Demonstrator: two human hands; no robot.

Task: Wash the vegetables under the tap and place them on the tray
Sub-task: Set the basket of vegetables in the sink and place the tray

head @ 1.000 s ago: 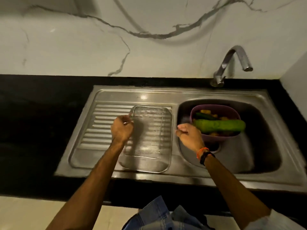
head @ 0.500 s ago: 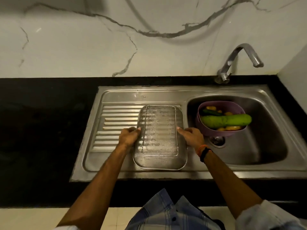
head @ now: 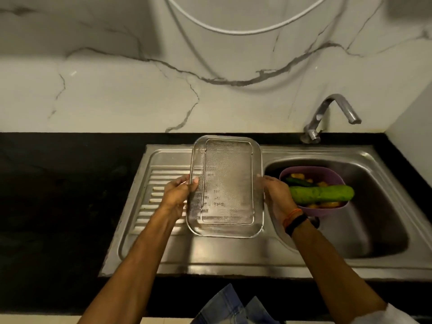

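1. My left hand (head: 178,197) grips the left long rim of the mesh tray (head: 228,185), and my right hand (head: 277,195) grips the right long rim; both grips are clamped on the tray, thumbs over the edge.
2. The tray hangs between my hands above the ribbed drainboard (head: 161,195) of the steel sink (head: 233,256). Whether its near end touches the steel I cannot tell. Its long axis runs from the front edge of the desk (head: 58,195) toward the back wall, with the far short end reaching over the sink's back rim.
3. The vegetables lie to the right of my right grip, in the purple bowl (head: 327,210) that sits in the basin near its left wall. My right hand is just beside the bowl; my left is well apart from it.
4. The long green gourd (head: 321,194) lies across the bowl's top, its long axis left to right, crosswise to the tray, its right end pointing past the bowl's right rim. Smaller yellow pieces (head: 297,176) and a dark green vegetable (head: 300,182) sit under and behind it.
5. The tap (head: 334,113) stands at the basin's back edge, with no water visible. I judge the tray must be set down before my right hand can reach the gourd.
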